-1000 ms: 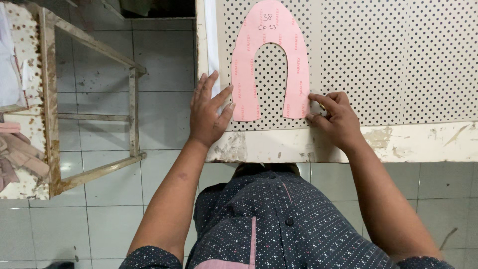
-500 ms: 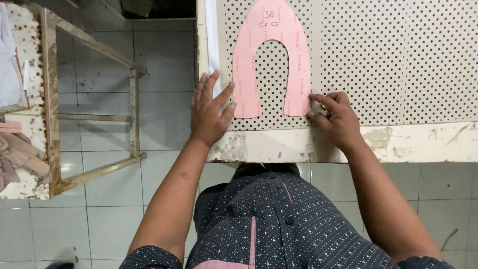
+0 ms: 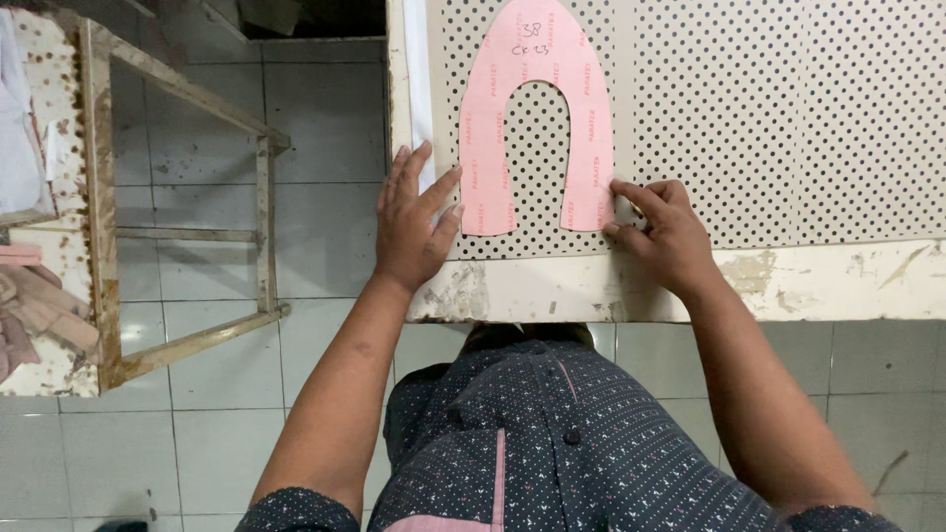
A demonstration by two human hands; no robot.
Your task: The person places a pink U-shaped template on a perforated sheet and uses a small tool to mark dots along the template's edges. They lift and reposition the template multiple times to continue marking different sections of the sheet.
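A pink horseshoe-shaped card pattern [image 3: 537, 108] lies flat on a perforated cream sheet [image 3: 788, 128]. The left hand [image 3: 414, 232], fingers spread, presses its left leg; the right hand [image 3: 665, 232], fingers loosely curled and gripping nothing, touches the right leg's end.

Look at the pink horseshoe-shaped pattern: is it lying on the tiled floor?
No, the pink pattern lies flat on the perforated sheet covering the table.

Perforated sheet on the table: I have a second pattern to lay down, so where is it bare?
The perforated sheet lies bare right of the pink pattern, past the right hand. The pale table edge below is bare too. It is crowded at the sheet's left, where the left hand and pattern sit.
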